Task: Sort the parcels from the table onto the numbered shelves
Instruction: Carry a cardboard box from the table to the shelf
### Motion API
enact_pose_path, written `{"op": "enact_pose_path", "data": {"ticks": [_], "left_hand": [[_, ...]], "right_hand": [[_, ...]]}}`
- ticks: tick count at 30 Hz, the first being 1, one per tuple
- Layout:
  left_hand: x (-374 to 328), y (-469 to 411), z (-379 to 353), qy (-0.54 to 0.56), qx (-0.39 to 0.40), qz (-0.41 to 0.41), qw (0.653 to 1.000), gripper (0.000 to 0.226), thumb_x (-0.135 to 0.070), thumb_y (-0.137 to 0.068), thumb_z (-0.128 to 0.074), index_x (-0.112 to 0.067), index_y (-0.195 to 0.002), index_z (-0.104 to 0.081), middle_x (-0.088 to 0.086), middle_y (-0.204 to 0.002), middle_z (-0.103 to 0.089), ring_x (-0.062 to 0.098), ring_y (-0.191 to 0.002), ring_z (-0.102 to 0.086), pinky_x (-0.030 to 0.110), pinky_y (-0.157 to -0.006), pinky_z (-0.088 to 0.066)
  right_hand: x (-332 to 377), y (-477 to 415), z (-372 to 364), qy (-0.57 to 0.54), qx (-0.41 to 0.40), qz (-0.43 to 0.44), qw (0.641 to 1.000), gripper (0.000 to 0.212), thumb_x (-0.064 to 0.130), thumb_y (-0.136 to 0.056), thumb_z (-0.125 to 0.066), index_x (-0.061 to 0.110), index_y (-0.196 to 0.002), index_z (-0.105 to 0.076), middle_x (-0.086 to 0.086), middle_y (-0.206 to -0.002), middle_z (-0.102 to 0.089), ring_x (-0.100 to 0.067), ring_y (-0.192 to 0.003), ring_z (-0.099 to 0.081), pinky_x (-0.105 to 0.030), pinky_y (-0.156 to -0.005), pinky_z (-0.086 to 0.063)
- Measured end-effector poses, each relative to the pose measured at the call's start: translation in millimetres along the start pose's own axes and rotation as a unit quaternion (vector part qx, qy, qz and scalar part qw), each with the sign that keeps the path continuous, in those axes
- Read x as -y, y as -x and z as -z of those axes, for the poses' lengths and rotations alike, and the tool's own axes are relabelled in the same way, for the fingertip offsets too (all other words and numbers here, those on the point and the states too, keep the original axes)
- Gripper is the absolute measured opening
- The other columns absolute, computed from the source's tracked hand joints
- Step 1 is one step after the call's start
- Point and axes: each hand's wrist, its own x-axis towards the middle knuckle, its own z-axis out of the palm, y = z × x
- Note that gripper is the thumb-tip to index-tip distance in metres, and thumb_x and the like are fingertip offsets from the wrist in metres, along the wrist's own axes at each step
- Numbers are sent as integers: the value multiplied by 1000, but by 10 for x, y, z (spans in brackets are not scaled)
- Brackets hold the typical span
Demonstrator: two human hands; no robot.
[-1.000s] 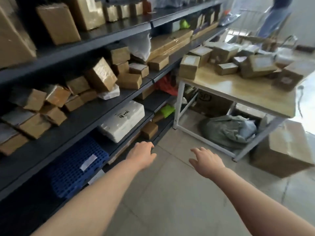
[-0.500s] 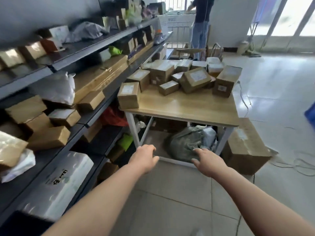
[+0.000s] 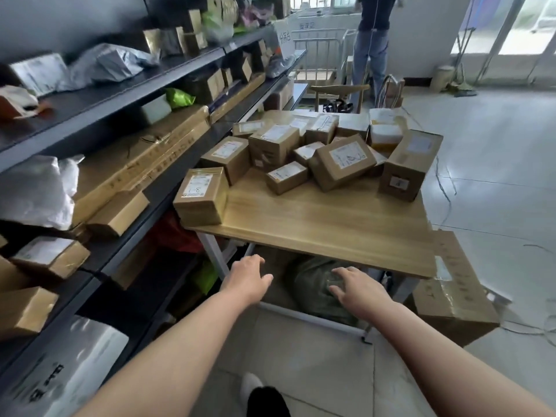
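Brown cardboard parcels (image 3: 304,155) with white labels lie heaped on the wooden table (image 3: 328,224) beside dark shelves (image 3: 168,182).

The far person (image 3: 370,49) is cut off by the top edge.

A person in jeans (image 3: 370,55) stands at the far end beside a metal railing (image 3: 316,52), with a wooden chair (image 3: 340,89) just in front. A white sign (image 3: 285,37) with characters stands left of the railing. On the tiled floor (image 3: 496,152) lie a dark green sack (image 3: 310,279), a big taped carton (image 3: 457,305) to its right, and a thin cable (image 3: 446,191).
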Motion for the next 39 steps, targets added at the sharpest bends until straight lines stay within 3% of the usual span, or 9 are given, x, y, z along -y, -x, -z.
{"op": "enact_pose_path", "data": {"ticks": [6, 14, 18, 24, 27, 29, 31, 34, 39], "left_hand": [[200, -942, 369, 1, -23, -4, 1000, 51, -37, -94, -55, -15, -139, -44, 5, -143, -45, 25, -130, -42, 38, -105, -39], [1044, -2186, 1062, 26, -52, 72, 996, 50, -37, -93, -56, -18, -138, -43, 2, -143, -42, 24, -128, -41, 39, -100, -41], [1524, -2623, 1260, 3, -84, 142, 986, 50, -33, -94, -54, -16, -139, -39, 4, -145, -37, 29, -127, -38, 42, -97, -40], [1875, -2962, 1251, 77, -31, 220, 972, 82, -37, -91, -62, -15, -154, -14, 10, -151, -38, 31, -134, -40, 43, -106, -38], [1876, -2955, 1204, 132, -20, 233, 963, 93, -37, -77, -77, -15, -150, -25, 7, -146, -42, 27, -130, -44, 37, -96, -41], [1844, -2917, 1154, 153, 12, 232, 960, 88, -36, -69, -83, -17, -142, -37, 4, -137, -49, 24, -121, -51, 32, -83, -42], [1796, -2913, 1116, 177, 23, 225, 958, 75, -35, -69, -82, -23, -132, -44, 0, -127, -56, 20, -110, -56, 32, -83, -47], [1734, -2921, 1069, 223, 3, 224, 949, 60, -30, -76, -77, -26, -126, -45, -4, -119, -61, 17, -103, -58, 35, -87, -49], [1595, -2811, 969, 271, -18, 227, 935, 72, -25, -74, -81, -30, -133, -40, -11, -115, -58, 7, -92, -53, 23, -78, -42]], "right_hand": [[248, -881, 116, 5, -5, 8, 1000, 47, 44, -96, -45, 27, -139, -42, 0, -136, -48, -24, -123, -49, -37, -94, -44], [1293, -2302, 305, 3, 5, 49, 999, 48, 44, -95, -46, 27, -140, -42, 0, -136, -49, -23, -120, -50, -35, -91, -45], [1856, -2794, 226, -53, 27, 81, 995, 48, 42, -95, -47, 24, -139, -44, -1, -139, -48, -21, -125, -47, -34, -98, -42], [2170, -3184, 139, -89, 69, 101, 988, 49, 42, -95, -50, 24, -139, -45, -2, -139, -49, -20, -126, -47, -32, -101, -40], [2248, -3382, 156, -121, 49, 84, 988, 53, 41, -96, -48, 22, -145, -36, -3, -144, -45, -21, -130, -43, -33, -105, -36], [2343, -3475, 150, -143, 49, 70, 986, 58, 41, -97, -45, 20, -149, -28, -5, -148, -40, -23, -134, -40, -34, -107, -33], [2435, -3546, 124, -157, 62, 66, 983, 63, 40, -97, -44, 17, -151, -20, -7, -151, -36, -24, -136, -37, -34, -108, -31], [2486, -3594, 58, -196, 99, 57, 974, 66, 34, -97, -48, 15, -152, -16, -8, -151, -36, -25, -135, -38, -32, -107, -31], [2286, -3467, 25, -349, 135, 6, 927, 63, 27, -96, -52, 25, -151, -22, 4, -145, -44, -11, -117, -48, -25, -91, -41]]}}
